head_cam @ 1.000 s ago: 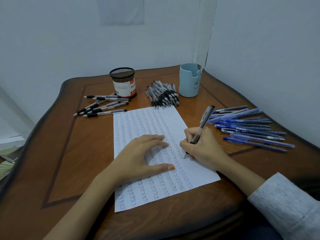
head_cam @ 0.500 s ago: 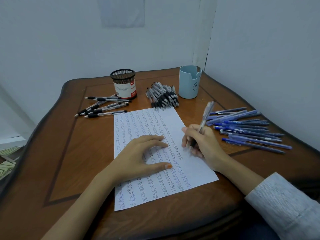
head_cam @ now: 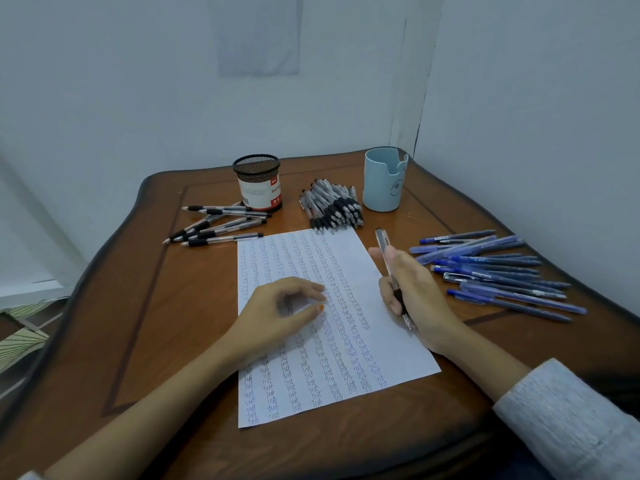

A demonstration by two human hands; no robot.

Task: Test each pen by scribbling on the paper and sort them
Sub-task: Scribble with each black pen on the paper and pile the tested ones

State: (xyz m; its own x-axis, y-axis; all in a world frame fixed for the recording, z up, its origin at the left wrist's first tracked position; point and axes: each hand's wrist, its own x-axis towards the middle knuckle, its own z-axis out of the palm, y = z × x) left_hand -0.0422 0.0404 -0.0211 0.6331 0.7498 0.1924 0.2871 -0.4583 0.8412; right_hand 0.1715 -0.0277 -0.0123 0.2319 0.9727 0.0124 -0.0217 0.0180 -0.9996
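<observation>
1. While the right hand (head_cam: 420,296) curls its fingers around it, the pen under test (head_cam: 383,244) lies slanted along the paper's right edge, with its clicker end at 11 o'clock and its tip at 5 o'clock, towards the person. Whether the tip touches the sheet I cannot tell.
2. Held by its dark grip section, the pen has its clear barrel sticking out past the thumb.
3. On the middle of the paper (head_cam: 311,368) rests the left hand (head_cam: 273,315). Its fingers are loosely curled, thumb near the fingertips, and it holds nothing.
4. Columns of small handwritten scribbles cover most of the sheet, which lies at the centre of the wooden table (head_cam: 166,323).
5. From the sheet, a spread of blue pens (head_cam: 495,271) lies at 3 o'clock, just beside the right hand.
6. At 12 o'clock a tight bundle of black-grip pens (head_cam: 332,209) touches the sheet's top edge.
7. At 10 o'clock lie several loose black-grip pens (head_cam: 218,225); behind them, at 11, stands a black mesh cup (head_cam: 258,183).
8. At 1 o'clock stands a pale blue cup (head_cam: 384,181), near the corner of the walls.
9. A grey sleeve (head_cam: 571,420) covers the right forearm.
</observation>
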